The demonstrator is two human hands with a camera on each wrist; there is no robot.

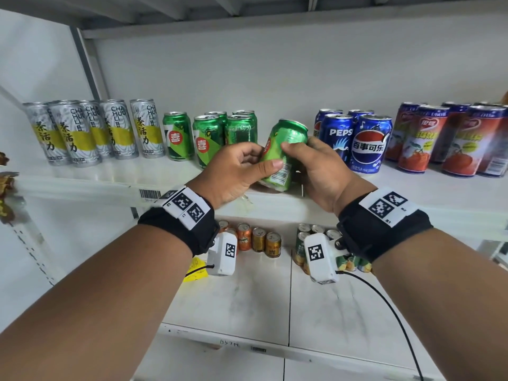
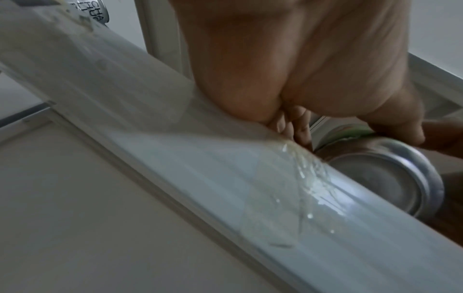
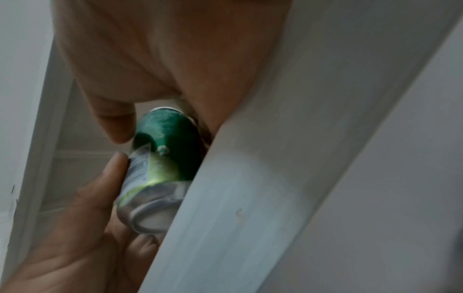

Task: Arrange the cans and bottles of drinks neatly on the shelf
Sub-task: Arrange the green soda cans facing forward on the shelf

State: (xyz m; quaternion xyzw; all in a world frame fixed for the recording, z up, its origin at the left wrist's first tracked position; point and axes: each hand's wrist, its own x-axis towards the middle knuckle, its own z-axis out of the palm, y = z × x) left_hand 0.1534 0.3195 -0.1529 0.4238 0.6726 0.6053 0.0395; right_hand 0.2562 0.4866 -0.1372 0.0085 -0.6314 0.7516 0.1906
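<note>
A green soda can (image 1: 284, 154) tilts to the right just above the front of the white shelf (image 1: 412, 196). My left hand (image 1: 239, 169) grips its lower left side with thumb across the label. My right hand (image 1: 316, 166) holds its right side, thumb on the front. Seen from the left wrist, the can's silver bottom (image 2: 385, 176) shows beyond the shelf lip (image 2: 225, 178). The right wrist view has the can (image 3: 165, 158) between both thumbs. Several upright green cans (image 1: 217, 136) stand just left of it, blue Pepsi cans (image 1: 357, 141) just right.
Tall silver-and-yellow tea cans (image 1: 90, 130) line the shelf's far left; red cans (image 1: 450, 138) stand at the right. A lower shelf (image 1: 247, 298) carries small orange cans (image 1: 258, 240) and green ones (image 1: 302, 243). A cable (image 1: 384, 306) hangs from my right wrist.
</note>
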